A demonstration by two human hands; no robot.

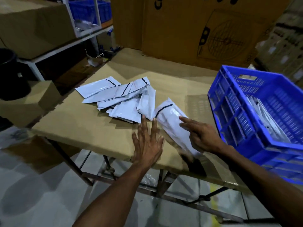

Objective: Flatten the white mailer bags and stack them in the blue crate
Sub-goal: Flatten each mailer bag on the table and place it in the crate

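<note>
A loose pile of several white mailer bags lies on the cardboard-covered table. One white mailer bag lies apart, slanting toward the table's near edge. My left hand is flat with straight, spread fingers just left of that bag, fingertips near the pile's edge. My right hand rests on the bag's right side with its index finger stretched out on it; the other fingers look curled, and whether they hold the bag is hidden. The blue crate stands at the right with flat white bags inside.
A large printed cardboard box stands behind the table. Shelving with boxes and blue bins is at the back left. A black bin and small cartons sit to the left. The table's near edge runs just under my hands.
</note>
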